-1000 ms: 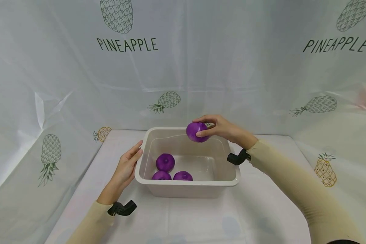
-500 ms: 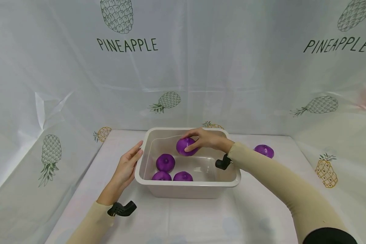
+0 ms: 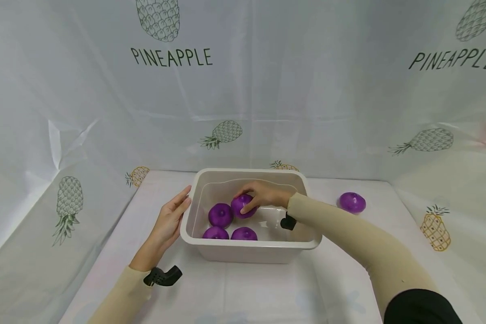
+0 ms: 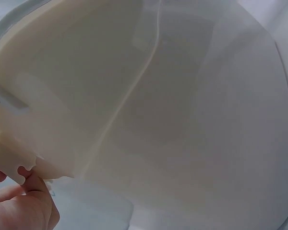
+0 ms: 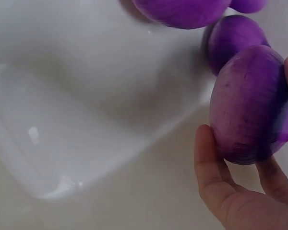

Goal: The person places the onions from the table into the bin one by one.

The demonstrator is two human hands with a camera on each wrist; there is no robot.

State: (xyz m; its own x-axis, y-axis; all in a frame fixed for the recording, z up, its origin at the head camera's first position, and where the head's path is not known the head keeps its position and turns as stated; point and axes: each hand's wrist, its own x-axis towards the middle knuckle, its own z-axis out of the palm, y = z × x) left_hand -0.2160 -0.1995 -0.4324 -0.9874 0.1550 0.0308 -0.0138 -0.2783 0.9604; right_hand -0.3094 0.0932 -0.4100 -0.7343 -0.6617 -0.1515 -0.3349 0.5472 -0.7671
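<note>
In the head view, my right hand (image 3: 263,196) holds a purple onion (image 3: 243,206) low inside the white plastic basin (image 3: 251,255), thumb on the near side and fingers over the far side. The right wrist view shows the same onion (image 5: 249,105) between the thumb and fingers (image 5: 211,172). Several other purple onions (image 3: 220,215) lie in the left part of the basin. My left hand (image 3: 168,222) rests against the basin's left rim with fairly straight fingers. In the left wrist view, the basin's wall (image 4: 192,120) fills most of the picture.
One more purple onion (image 3: 352,203) lies on the table to the right of the basin, beyond my right forearm. The table has a white cloth (image 3: 267,292). A pineapple-printed sheet (image 3: 308,99) hangs behind and at both sides.
My right hand has carried its onion left and down into the basin, beside the others there. The onion on the table has come into sight past the arm. My left hand stays put.
</note>
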